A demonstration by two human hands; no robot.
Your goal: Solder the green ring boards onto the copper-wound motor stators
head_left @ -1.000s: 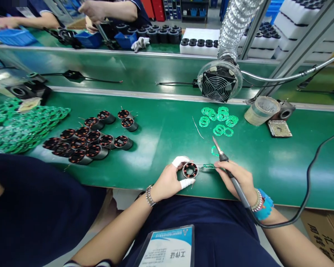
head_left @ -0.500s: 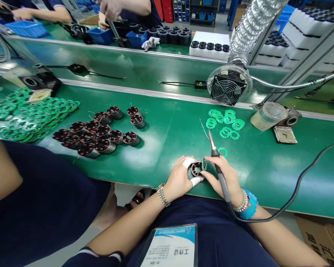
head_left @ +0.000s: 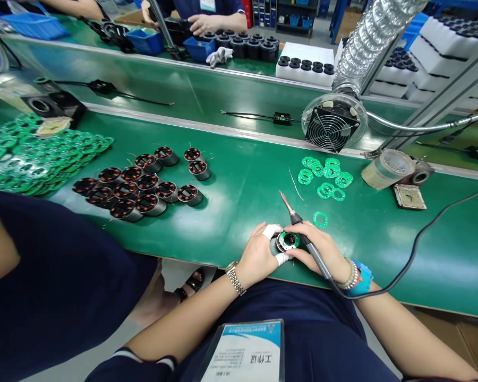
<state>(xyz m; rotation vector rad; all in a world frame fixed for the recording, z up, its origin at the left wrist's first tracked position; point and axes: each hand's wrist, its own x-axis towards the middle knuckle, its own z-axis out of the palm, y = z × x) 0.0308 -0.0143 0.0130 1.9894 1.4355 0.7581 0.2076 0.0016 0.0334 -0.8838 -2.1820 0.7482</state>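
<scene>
My left hand (head_left: 259, 253), its thumb and a finger wrapped in white tape, grips a dark round motor core (head_left: 279, 245) near the table's front edge. A green ring board (head_left: 294, 242) lies over the core's top, tilted slightly, held at its right rim by the thumb and finger of my right hand (head_left: 327, 249). The same right hand carries a soldering iron (head_left: 316, 255) between its fingers, tip pointing up and left. One loose green ring (head_left: 321, 219) lies just beyond that hand. A thin solder wire (head_left: 296, 184) lies further back.
Several copper-wound cores (head_left: 137, 185) stand at the left, beside a heap of green boards (head_left: 43, 154). More rings (head_left: 331, 168) lie at the back right, near a fan (head_left: 331, 130) and a plastic cup (head_left: 388, 168). The iron's cable (head_left: 418, 239) runs right. A person sits at the left.
The green ring has gone from upright beside the core to lying over its top. My right hand and the soldering iron have tilted left. Across the bench, a person's hands have moved.
</scene>
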